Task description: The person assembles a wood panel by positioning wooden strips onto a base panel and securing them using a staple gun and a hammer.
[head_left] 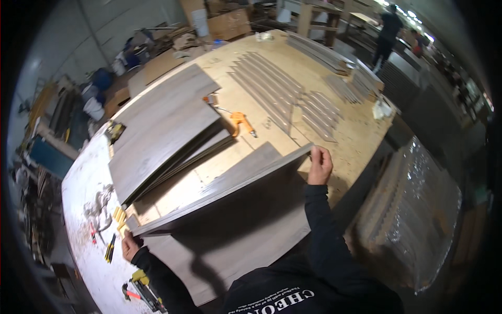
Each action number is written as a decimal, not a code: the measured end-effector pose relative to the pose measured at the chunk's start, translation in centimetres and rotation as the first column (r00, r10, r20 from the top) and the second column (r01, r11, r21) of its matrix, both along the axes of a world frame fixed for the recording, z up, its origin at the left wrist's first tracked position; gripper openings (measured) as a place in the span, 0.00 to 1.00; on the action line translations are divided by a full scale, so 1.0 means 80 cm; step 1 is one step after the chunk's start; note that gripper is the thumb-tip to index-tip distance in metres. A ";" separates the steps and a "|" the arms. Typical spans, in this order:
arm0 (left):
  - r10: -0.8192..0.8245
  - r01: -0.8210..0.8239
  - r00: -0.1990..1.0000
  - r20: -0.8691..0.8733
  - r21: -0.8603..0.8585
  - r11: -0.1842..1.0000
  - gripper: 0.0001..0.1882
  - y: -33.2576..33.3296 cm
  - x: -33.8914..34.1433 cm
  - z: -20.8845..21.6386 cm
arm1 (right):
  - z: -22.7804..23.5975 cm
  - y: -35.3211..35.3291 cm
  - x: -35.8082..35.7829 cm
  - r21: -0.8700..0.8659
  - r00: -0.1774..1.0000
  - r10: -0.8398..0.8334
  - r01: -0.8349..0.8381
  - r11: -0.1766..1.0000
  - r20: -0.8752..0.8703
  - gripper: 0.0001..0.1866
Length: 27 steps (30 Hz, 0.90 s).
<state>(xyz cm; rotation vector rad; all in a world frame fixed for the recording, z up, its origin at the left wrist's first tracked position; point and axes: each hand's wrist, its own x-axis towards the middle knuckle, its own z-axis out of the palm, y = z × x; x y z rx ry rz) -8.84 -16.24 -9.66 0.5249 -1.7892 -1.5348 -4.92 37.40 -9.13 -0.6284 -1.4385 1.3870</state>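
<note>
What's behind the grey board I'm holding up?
Past the top edge of the grey board, part of a flat grey piece shows on the tabletop, then a panel stack and an orange gun-shaped tool. Whatever lies close behind the board is covered.

This was a cluttered workshop: a broad surface [361, 132] carried boards [162, 125], rows of strips [266, 86], an orange hand tool [239, 122] and a cutter [110, 248]. Scrap [187, 43], a white bucket [200, 22] and a cardboard box [230, 24] crowded the area near the wall [68, 36], a wrapped stack [413, 220] stood on the right, and a person [388, 34] stood farther back, near bright ceiling lights [413, 15].
</note>
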 end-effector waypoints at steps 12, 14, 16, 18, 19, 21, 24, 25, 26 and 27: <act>-0.167 0.174 0.985 0.049 -0.232 0.957 0.16 0.032 0.017 -0.108 | -0.065 -0.002 0.007 0.242 0.958 0.092 -0.161 0.957 0.271 0.20; -0.140 0.158 0.986 0.086 -0.270 0.950 0.18 0.031 0.017 -0.102 | -0.064 -0.005 0.004 0.226 0.924 0.038 -0.133 0.965 0.381 0.21; -0.125 0.140 0.990 0.068 -0.315 0.939 0.19 0.014 0.009 -0.109 | -0.063 -0.012 0.006 0.221 0.907 0.025 -0.130 0.967 0.420 0.20; -0.100 0.124 0.991 0.083 -0.363 0.924 0.21 -0.009 0.000 -0.121 | -0.072 -0.015 0.022 0.187 0.925 0.049 -0.128 0.974 0.377 0.18; -0.095 0.127 0.990 0.100 -0.387 0.913 0.21 -0.021 -0.002 -0.130 | -0.087 -0.016 0.031 0.148 0.944 0.078 -0.131 0.980 0.320 0.18; -0.026 0.063 0.997 0.076 -0.550 0.833 0.22 -0.078 0.005 -0.163 | -0.094 -0.038 0.041 0.087 0.956 0.124 -0.152 0.985 0.268 0.18; -0.258 0.292 0.954 0.151 -0.279 0.915 0.19 -0.076 0.030 -0.150 | -0.070 -0.054 0.066 0.089 0.938 0.029 -0.064 0.994 0.346 0.20; -0.307 0.327 0.945 0.112 -0.274 0.905 0.19 -0.089 0.039 -0.152 | -0.081 -0.054 0.070 0.123 0.937 0.000 -0.046 0.991 0.350 0.20; -0.363 0.369 0.929 0.076 -0.266 0.890 0.18 -0.099 0.047 -0.156 | -0.092 -0.052 0.076 0.159 0.934 -0.037 -0.021 0.987 0.354 0.20; -0.389 0.389 0.920 0.058 -0.268 0.881 0.18 -0.102 0.052 -0.159 | -0.098 -0.052 0.079 0.204 0.932 -0.052 -0.023 0.979 0.359 0.21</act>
